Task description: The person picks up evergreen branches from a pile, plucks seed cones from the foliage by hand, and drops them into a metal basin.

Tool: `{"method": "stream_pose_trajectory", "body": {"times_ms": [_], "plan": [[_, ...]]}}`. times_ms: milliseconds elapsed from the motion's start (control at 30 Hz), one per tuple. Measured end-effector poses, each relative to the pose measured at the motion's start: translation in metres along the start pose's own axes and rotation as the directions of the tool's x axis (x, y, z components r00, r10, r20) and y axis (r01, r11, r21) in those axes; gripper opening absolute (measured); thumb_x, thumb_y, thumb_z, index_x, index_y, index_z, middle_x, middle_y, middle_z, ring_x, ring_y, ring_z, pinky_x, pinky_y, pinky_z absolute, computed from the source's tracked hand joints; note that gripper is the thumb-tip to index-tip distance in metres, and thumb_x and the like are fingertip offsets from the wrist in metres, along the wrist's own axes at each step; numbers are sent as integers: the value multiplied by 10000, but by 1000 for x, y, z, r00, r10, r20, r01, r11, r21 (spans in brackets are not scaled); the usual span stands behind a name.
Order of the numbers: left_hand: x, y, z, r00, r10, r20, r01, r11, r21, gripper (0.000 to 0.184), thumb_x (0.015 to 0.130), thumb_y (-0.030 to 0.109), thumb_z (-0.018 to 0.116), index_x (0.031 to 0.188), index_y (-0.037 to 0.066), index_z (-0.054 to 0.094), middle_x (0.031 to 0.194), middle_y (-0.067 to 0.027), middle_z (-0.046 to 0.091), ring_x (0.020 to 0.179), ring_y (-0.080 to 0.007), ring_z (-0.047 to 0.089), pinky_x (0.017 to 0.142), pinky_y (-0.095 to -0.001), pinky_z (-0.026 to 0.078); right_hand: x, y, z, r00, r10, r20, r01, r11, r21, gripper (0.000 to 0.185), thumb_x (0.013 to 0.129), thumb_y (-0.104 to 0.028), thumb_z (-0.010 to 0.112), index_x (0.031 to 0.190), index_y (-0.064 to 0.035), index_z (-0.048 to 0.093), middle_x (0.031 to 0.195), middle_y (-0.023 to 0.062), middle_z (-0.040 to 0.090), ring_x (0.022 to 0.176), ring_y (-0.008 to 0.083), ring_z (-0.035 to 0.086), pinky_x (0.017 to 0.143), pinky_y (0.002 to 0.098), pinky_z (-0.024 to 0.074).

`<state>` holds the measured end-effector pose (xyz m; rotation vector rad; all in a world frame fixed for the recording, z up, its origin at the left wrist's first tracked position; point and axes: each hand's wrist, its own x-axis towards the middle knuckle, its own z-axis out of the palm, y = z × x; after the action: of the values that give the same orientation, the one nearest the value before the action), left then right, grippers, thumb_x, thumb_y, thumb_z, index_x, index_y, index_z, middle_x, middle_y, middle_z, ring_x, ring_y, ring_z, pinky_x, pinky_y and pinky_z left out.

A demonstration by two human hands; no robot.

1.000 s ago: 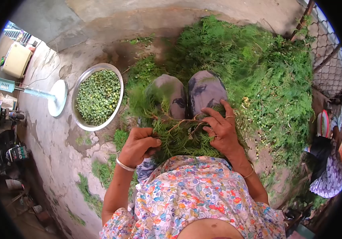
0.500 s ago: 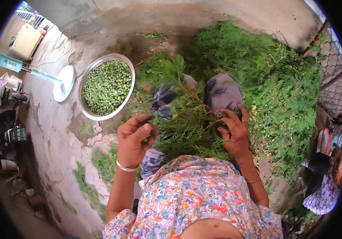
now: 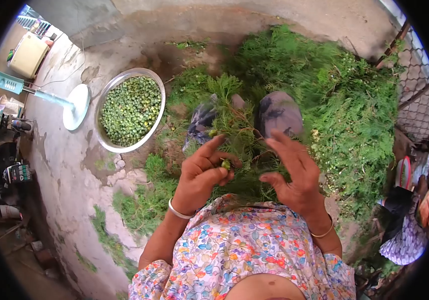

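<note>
A leafy conifer branch (image 3: 239, 134) with flat green sprays lies across my lap, between my knees. My left hand (image 3: 199, 175) is at the branch's left side, with thumb and fingers curled around small green cones (image 3: 225, 164). Another green cone (image 3: 213, 133) shows on the branch just beyond its fingertips. My right hand (image 3: 297, 175) is over the right side of the branch, its thumb and fingers spread apart. Its fingertips are close to the stem; whether they touch it is unclear.
A wide metal basin (image 3: 163, 102) full of green cones stands at the left. Beyond it is a pale blue fan (image 3: 78, 106) with a round base. Piled conifer cuttings (image 3: 354, 120) cover the ground at right, against a wall and wire mesh (image 3: 417, 107).
My left hand has moved right and in over the branch, and the green cones in its fingers now show. The right hand's fingers have spread and come off the stem they were pinching.
</note>
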<state>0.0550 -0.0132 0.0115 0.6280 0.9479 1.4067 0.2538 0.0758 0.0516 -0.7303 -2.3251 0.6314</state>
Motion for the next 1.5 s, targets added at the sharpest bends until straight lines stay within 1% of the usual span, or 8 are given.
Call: {"method": "stream_pose_trajectory", "body": {"times_ms": [300,400,500,633,800,967,1267,1500], "plan": [[-11,-1,10,986,-62,157,21,969,247,683,805,-41,532,1408,-32,211,982,-112,623,781,-95,564,705,-217,463,8,8,29,985,-157,79,151,985,79,244,682,61,600,917,3,579,810,141,612,664,307,602,562,374,463],[-12,2,9,992,-64,104,52,992,117,574,774,-60,514,1327,-55,359,889,-150,631,629,-93,550,534,-201,435,10,14,21,995,-31,-96,23,996,-86,265,696,64,572,955,8,580,836,152,617,672,316,603,586,394,465],[-13,6,1,975,-115,-189,109,993,-37,117,792,11,570,894,-39,600,700,-87,620,489,-66,502,406,-167,353,15,20,14,965,182,-189,-225,944,-241,290,703,56,567,991,27,566,870,160,622,721,326,607,650,423,474],[4,-2,-15,908,87,-409,-39,991,124,167,815,87,631,922,-35,591,671,-38,588,497,-41,485,415,-153,332,34,27,17,961,-98,-259,-68,823,-564,326,723,19,595,1044,41,547,901,175,624,769,334,608,737,445,468],[34,-6,-15,897,274,-347,-81,874,479,164,796,56,640,894,-72,610,656,-31,600,586,-49,503,517,-198,394,55,2,41,993,30,113,-12,987,-157,340,731,-25,609,1059,32,541,920,174,633,856,330,607,764,432,454],[39,-10,-17,877,431,-214,-163,684,711,114,834,70,626,888,-30,618,650,32,534,547,-4,426,454,-174,326,67,17,64,968,-182,175,220,948,-229,177,723,-40,579,898,-27,552,800,138,613,730,307,598,663,412,433],[30,10,-4,978,179,-106,-121,904,410,124,858,83,602,887,-37,600,630,24,520,482,-20,393,417,-180,288,63,19,59,963,-256,89,256,967,9,55,713,-31,550,692,-31,499,607,127,516,616,342,531,577,399,417],[36,11,-6,999,43,-1,-43,995,85,159,836,86,605,906,-56,601,666,-47,568,475,-56,449,404,-184,322,61,26,42,947,244,210,-322,699,638,104,800,-36,512,711,-11,559,634,57,548,583,112,523,512,253,403]]}}
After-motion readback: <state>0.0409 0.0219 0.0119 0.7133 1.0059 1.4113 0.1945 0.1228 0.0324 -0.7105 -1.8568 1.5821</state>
